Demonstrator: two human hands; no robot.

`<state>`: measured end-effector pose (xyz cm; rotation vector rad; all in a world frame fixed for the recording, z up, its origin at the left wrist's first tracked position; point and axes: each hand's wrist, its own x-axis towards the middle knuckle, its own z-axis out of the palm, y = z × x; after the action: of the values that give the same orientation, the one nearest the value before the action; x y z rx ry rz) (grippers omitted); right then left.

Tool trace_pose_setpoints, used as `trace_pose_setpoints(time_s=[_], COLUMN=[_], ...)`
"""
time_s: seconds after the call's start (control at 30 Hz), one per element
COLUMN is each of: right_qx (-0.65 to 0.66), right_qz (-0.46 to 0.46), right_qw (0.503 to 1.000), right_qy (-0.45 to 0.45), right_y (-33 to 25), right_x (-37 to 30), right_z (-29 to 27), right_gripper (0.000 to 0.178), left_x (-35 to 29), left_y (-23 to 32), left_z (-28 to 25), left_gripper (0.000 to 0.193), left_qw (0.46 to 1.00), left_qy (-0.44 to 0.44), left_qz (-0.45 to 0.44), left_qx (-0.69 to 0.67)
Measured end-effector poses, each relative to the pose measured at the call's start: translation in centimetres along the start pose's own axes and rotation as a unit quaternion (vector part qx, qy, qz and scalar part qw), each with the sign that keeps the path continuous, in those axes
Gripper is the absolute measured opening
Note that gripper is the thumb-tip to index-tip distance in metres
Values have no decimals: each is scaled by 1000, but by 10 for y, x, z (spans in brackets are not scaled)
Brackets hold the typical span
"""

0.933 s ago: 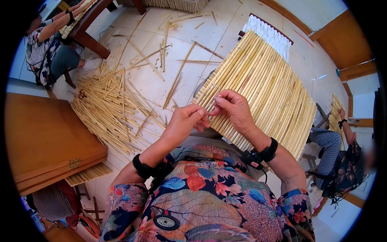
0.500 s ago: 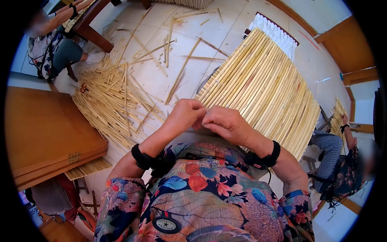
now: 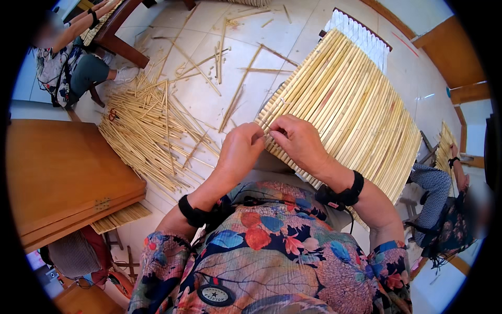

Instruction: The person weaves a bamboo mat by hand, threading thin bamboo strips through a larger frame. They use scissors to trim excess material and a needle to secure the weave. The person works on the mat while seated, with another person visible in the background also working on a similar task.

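Nearest to me is my own floral shirt (image 3: pixel 261 251), with a black band (image 3: pixel 189 210) round each wrist. Past it, my left grip (image 3: pixel 243 144) is at the near left corner of the mat (image 3: pixel 350 110), fingers curled inward; their tips are partly hidden, so I cannot tell how far they close or whether they pinch anything. My right grip (image 3: pixel 298 140) is just beside it, over the same edge, thumb and forefinger bent toward each other; I cannot tell if a thin strand lies between them. The mat, pale yellow stalks laid side by side, spreads away to the upper right, its far end meeting a white strip (image 3: pixel 361 37). To my left, loose stalks (image 3: pixel 141 144) lie heaped on the floor (image 3: pixel 319 21), orange-handled scissors (image 3: pixel 112 114) among them, near a hinged wooden board (image 3: pixel 68 172). To my right a person (image 3: pixel 436 183) sits. At the upper left another person (image 3: pixel 86 76) reaches over a red-brown desk (image 3: pixel 117 42).
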<state>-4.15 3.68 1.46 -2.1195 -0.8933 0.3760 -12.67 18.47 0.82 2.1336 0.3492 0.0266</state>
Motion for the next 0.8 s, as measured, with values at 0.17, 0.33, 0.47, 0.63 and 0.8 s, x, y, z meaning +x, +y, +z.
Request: trace_pose_setpoints(time_s=[0.17, 0.33, 0.47, 0.63, 0.8], right_qx=[-42, -31, 13, 141, 146], right_qz=[9, -3, 25, 68, 74], right_qw=[999, 999, 1000, 988, 987], right_qy=[-6, -12, -4, 7, -5], right_y=[1, 2, 0, 10, 8], right_x=[1, 7, 8, 7, 7], right_z=[6, 7, 10, 11, 10], right_gripper=[12, 12, 13, 14, 14], left_x=[-4, -6, -8, -8, -9], left_y=[-9, -15, -21, -27, -27], left_z=[8, 8, 9, 12, 10], left_gripper=[10, 8, 8, 9, 8], left_qw=[996, 992, 988, 982, 984], left_qy=[59, 54, 56, 58, 57], left_qz=[-6, 11, 11, 4, 13], left_qx=[-74, -117, -145, -179, -171])
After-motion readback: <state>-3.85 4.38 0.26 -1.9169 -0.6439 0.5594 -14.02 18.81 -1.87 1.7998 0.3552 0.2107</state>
